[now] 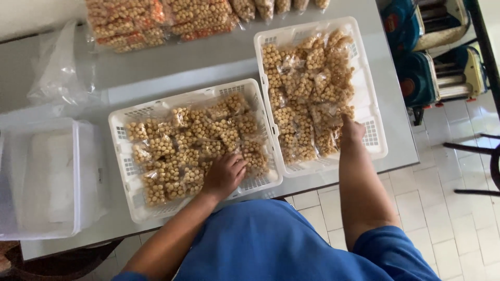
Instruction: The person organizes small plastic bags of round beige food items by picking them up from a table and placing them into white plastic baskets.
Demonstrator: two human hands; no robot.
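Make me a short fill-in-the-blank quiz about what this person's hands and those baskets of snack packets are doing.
1. The left hand rests on packets in the ____ of the two white baskets.
2. The right hand reaches into the right basket, which holds clear packets of small ____ snack balls.
3. Both baskets stand on a ____ table.
4. At the table's left stands a clear plastic ____.

Missing words: left; round; grey; box
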